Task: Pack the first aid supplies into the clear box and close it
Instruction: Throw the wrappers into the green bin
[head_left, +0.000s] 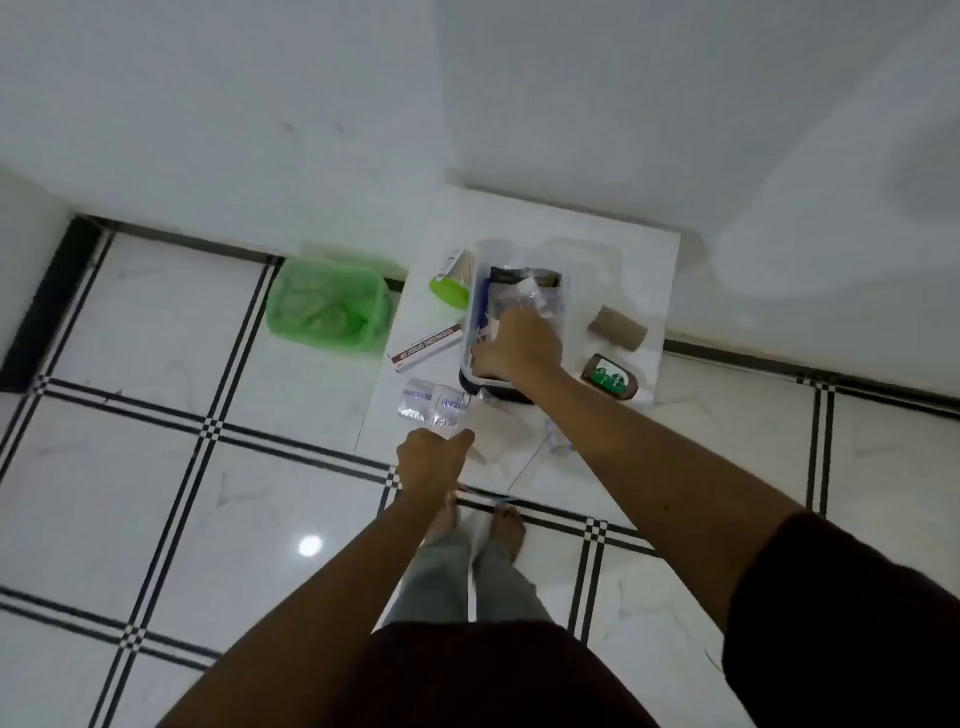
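Head view — why is everything on that white sheet (639, 270)?
— Keeps supplies beside the clear box (470, 332). Right hand (519, 345) reaches inside, fingers curled, grip hidden.
— Left hand (431, 460)?
— Loosely closed, thumb out, nearing foil packets (431, 408).

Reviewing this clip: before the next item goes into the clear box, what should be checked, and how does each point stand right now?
1. Clear box open to receive items: ok.
2. Right hand out of the box: not ok, it reaches inside.
3. Left hand free to pick up: cannot tell, fingers curled.
4. Foil packets within reach of the left hand: ok.
5. Ointment carton, brown roll, brown bottle packed: not ok, all lie outside.
6. Lid ready: cannot tell.
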